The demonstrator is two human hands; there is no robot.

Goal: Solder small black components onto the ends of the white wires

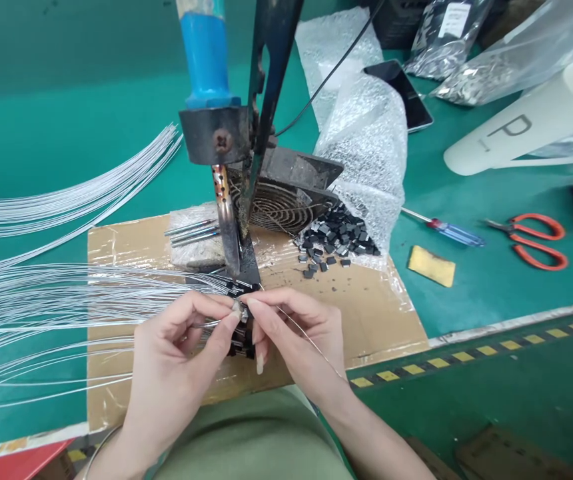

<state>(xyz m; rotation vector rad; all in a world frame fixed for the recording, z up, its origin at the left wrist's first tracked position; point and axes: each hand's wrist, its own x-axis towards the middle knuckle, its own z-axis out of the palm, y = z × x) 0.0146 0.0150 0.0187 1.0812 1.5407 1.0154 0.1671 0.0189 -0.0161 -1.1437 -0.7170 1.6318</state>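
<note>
Left hand (176, 360), blue-handled metal soldering iron (221, 183) pointing tip-down, right hand (299, 330): burn and snag risks.
Thin white wires (66, 293) fan across the green worktop (86, 147) and brown cardboard sheet (366, 320); a sleeve or forearm could catch them and drag the ends out of line. Left hand pinches a small metal-ended part (240, 310), thumb to index, just below the iron tip; if the iron is hot, a slight lift could burn fingertips. Part looks tiny, mostly hidden; a loose pinch could drop or twist it. Right hand, fingertips meeting the left's, appears to pinch a thin silvery strand (306, 335) trailing over it; a tug could bend or pull it off the spot. Loose small black rectangular pieces (341, 230), right of the iron, could scatter if an elbow knocks them.
</note>
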